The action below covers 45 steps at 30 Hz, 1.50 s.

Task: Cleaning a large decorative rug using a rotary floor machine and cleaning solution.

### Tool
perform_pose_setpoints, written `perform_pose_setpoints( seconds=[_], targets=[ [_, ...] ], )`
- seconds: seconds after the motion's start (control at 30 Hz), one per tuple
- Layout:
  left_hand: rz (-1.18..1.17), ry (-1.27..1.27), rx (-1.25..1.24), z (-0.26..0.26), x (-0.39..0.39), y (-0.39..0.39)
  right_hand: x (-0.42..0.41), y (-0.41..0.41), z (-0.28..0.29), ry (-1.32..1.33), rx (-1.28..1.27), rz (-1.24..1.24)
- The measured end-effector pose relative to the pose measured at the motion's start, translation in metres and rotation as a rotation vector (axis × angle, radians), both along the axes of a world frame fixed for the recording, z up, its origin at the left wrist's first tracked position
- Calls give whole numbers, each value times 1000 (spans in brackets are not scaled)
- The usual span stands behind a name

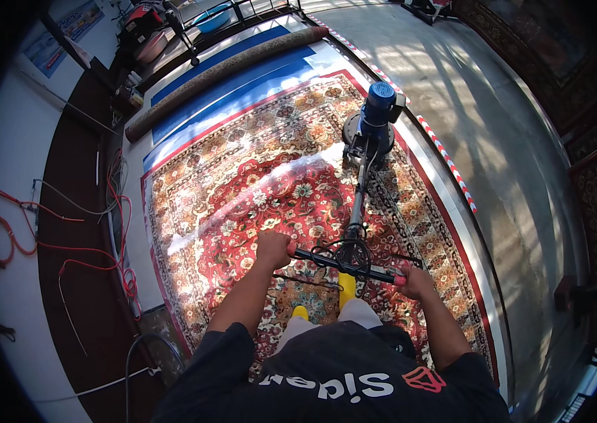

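Note:
My left hand (274, 250) grips the left end of the black handlebar (325, 260) of a rotary floor scrubbing machine. At the bar's right end, my right hand (417, 283) is closed around the red grip. A metal pole (359, 195) runs forward from the bar to the blue motor (377, 108), which sits over a round dark base at the carpet's far right. Black cable loops around the middle of the bar. Under the machine spreads a red and beige patterned carpet (298, 195), crossed by a line of white foam (256, 193).
A rolled carpet (224, 79) lies on blue sheeting beyond. Red hoses (124, 238) and a grey hose trail along the left. A red-and-white striped kerb (446, 161) borders the right side, with concrete floor (467, 116) past it. Yellow boots (347, 288) stand on the carpet.

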<state>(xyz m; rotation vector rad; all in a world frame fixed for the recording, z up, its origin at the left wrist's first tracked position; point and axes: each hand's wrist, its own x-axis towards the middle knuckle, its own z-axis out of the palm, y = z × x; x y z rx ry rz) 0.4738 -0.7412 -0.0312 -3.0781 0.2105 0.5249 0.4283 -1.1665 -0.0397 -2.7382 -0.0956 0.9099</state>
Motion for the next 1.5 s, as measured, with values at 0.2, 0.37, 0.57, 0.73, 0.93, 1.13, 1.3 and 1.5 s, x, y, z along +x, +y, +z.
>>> perform_pose_setpoints(
  seconds=[0.2, 0.37, 0.57, 0.73, 0.93, 1.13, 1.3, 1.5],
  targets=[
    [106, 75, -41, 10, -20, 3, 16, 7, 5, 42, -19, 74],
    [209, 75, -32, 6, -61, 29, 8, 31, -10, 23, -25, 184],
    [310, 153, -5, 9, -123, 75, -17, 89, 2, 71, 18, 306],
    [426, 160, -25, 3, -189, 115, -40, 135, 0, 115, -3, 406],
    [562, 122, -67, 7, -261, 151, -61, 182, -5, 130, 5, 557],
    [676, 92, -96, 11, -335, 180, -79, 237, -7, 102, -22, 744],
    [831, 75, -100, -3, -391, 195, -90, 286, 1, 132, -113, 890],
    [944, -39, -131, -8, -446, 205, -97, 338, 11, 142, -104, 1044]
  ],
)
